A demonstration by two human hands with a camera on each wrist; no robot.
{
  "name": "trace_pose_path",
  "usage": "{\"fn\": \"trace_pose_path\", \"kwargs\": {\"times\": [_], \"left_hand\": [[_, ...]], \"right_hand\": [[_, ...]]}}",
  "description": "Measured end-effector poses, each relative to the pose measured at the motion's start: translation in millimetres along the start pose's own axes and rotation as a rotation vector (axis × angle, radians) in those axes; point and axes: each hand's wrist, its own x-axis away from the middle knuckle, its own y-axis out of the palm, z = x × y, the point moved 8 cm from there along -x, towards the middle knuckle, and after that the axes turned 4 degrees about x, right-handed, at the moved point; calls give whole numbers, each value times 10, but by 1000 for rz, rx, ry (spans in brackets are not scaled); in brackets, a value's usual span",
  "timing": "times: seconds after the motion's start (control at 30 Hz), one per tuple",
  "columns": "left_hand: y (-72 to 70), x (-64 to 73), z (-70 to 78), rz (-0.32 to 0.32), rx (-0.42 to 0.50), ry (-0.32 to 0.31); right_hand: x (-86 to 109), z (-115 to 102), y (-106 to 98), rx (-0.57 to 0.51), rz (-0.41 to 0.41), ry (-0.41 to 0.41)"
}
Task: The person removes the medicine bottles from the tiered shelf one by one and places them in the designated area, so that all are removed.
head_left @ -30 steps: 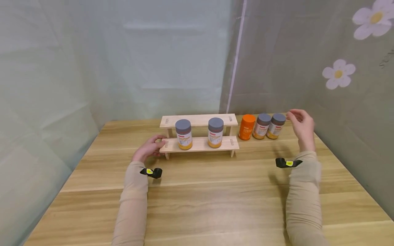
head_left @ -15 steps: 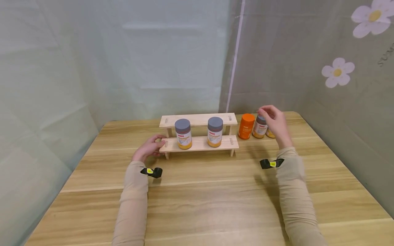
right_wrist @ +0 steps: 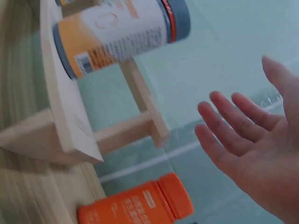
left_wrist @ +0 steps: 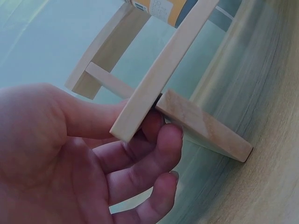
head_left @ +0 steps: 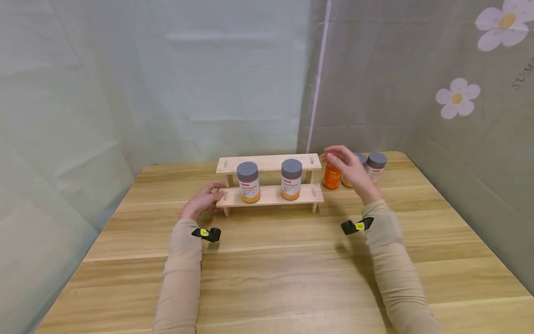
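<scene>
A two-tier wooden rack [head_left: 271, 197] stands on the table, with two grey-capped supplement bottles [head_left: 248, 183] upright on its lower shelf. My left hand [head_left: 202, 200] pinches the left end of that lower shelf; the left wrist view has the thumb on top and fingers curled beneath the board [left_wrist: 154, 79]. Over the orange bottle [head_left: 332, 178], right of the rack, is my right hand [head_left: 348, 164], partly covering it in the head view. In the right wrist view, this hand [right_wrist: 254, 140] holds nothing, its fingers extended and spread, apart from the orange bottle [right_wrist: 135, 207].
Two more grey-capped bottles stand right of the orange one; the nearer to it is mostly hidden by my right hand, and the far one [head_left: 377, 164] shows its cap. Behind the wooden table [head_left: 271, 269] hangs a pale cloth backdrop [head_left: 233, 83].
My right hand has swept left, from beside the rightmost bottle, past the middle one, to over the orange bottle. The left hand has kept its grip on the rack.
</scene>
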Motion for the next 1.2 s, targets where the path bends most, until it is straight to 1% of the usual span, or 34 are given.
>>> {"fn": "trace_pose_path", "kwargs": {"times": [0.1, 0.2, 0.37, 0.57, 0.73, 0.97, 1.2], "left_hand": [[-4, -12, 0, 4, 7, 21], [-5, -15, 6, 4, 16, 42], [-11, 0, 0, 6, 14, 36], [5, 17, -10, 3, 11, 20], [13, 27, 4, 1, 16, 21], [9, 0, 0, 0, -2, 24], [-1, -3, -2, 1, 10, 32]], "right_hand": [[-18, -7, 169, 8, -109, 3], [-24, -7, 316, 19, -191, 8], [-34, 6, 501, 18, -258, 8], [-25, 40, 611, 17, -268, 32], [-32, 80, 650, -44, -261, 54], [-53, 164, 696, -103, -243, 70], [-45, 151, 787, -129, -274, 77]]}}
